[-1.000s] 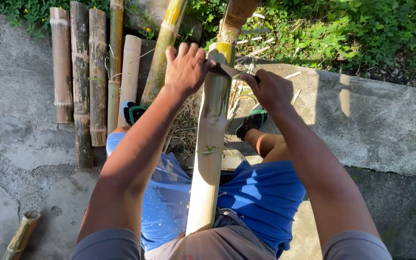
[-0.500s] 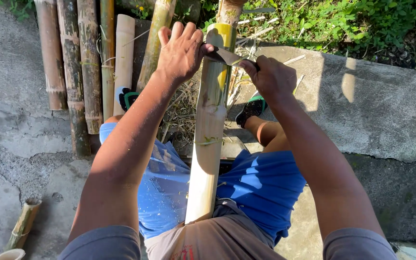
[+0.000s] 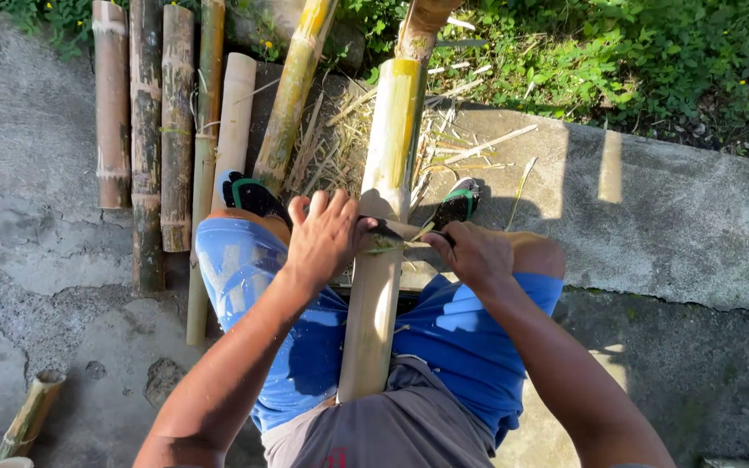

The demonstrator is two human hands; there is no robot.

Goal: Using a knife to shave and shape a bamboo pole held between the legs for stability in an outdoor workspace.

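A long pale bamboo pole (image 3: 385, 173) lies lengthwise between my knees, its near end against my waist. A knife blade (image 3: 387, 230) lies across the pole at mid-length. My left hand (image 3: 327, 236) presses on the blade's far end, fingers spread over the pole. My right hand (image 3: 470, 253) is closed on the knife's handle at the pole's right side. The wood above the blade looks yellow-green and freshly shaved. I sit in blue shorts with both feet in dark sandals.
Several bamboo poles (image 3: 162, 130) lie side by side on the concrete at the left. Dry shavings (image 3: 340, 143) are heaped around the pole's far part. A short bamboo stub (image 3: 28, 414) lies at the lower left. Grass borders the far edge.
Both hands and the blade have slid along the pole toward me, from near its far end to mid-length. The view has tilted down.
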